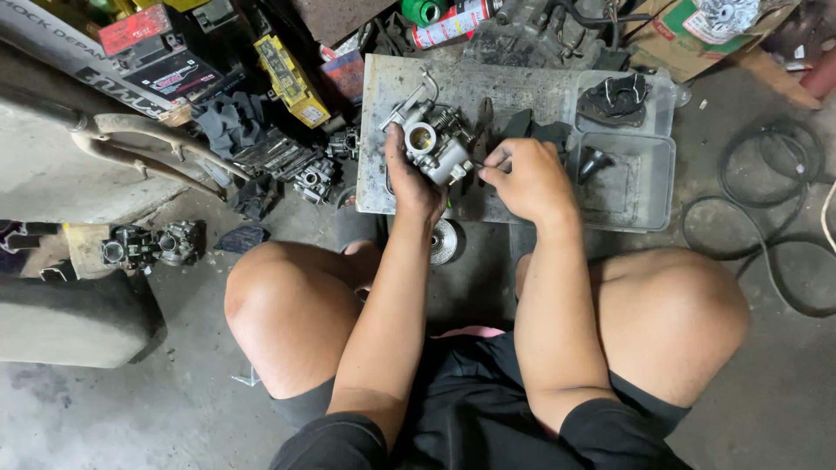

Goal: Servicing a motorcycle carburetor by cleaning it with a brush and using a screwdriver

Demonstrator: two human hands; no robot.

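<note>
My left hand grips a silver metal carburetor from below and holds it above a grey board on the floor. My right hand is closed beside it, pinching a thin tool or small part whose tip touches the carburetor's right side; what it is I cannot make out. My bare knees frame both arms.
A clear plastic tray with dark parts lies at the right of the board. Another carburetor sits at the left, a round metal disc between my knees, black cable loops at the right, and batteries, boxes and spray cans at the back.
</note>
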